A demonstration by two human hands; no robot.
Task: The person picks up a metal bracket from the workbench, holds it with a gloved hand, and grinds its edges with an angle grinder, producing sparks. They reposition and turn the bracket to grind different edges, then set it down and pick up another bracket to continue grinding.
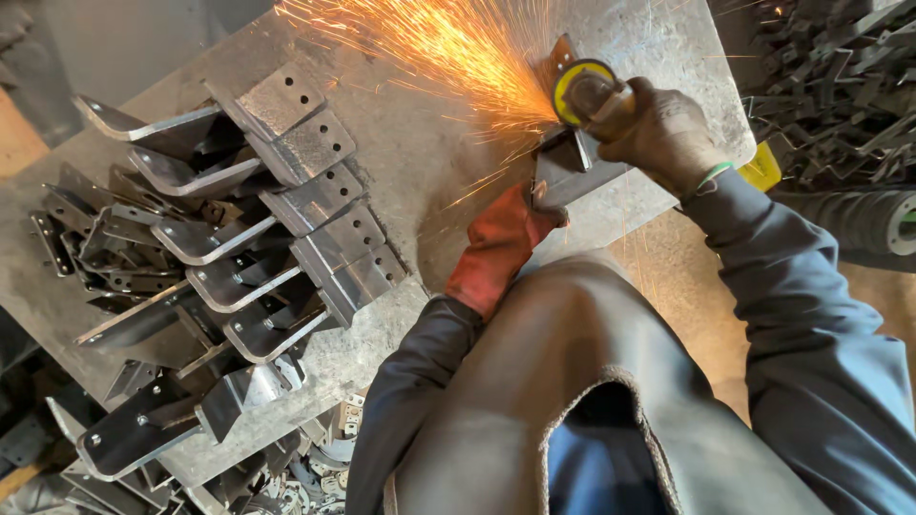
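- The person's right hand (668, 133), in a dark work glove, is closed around the body of an angle grinder (593, 95) with a yellow guard, near the far edge of the workbench (420, 162).
- The grinder's disc meets the top of a steel bracket (570, 170) that stands on the bench just below the tool.
- The left hand (501, 243), in a red-orange glove, reaches up to the lower left corner of that bracket; its fingertips press against the metal, but whether they wrap round the piece cannot be told from this angle.
- A broad fan of orange sparks (448, 48) flies from the contact point to the left and away from the person, across the grey bench top.
- On the left half of the bench lies a row of angled steel brackets (315, 205), overlapped one on another, each with a line of drilled holes along one flange.
- More brackets of the same kind lie heaped (114, 248) at the left edge of the bench and spill below it.
- A dark pile of metal parts (840, 86) fills the upper right corner, well apart from the hands.
- A grey leather apron (553, 381) and dark blue sleeves fill the near part of the view.
- Small washers and scrap pieces (329, 458) lie under the near edge of the bench.
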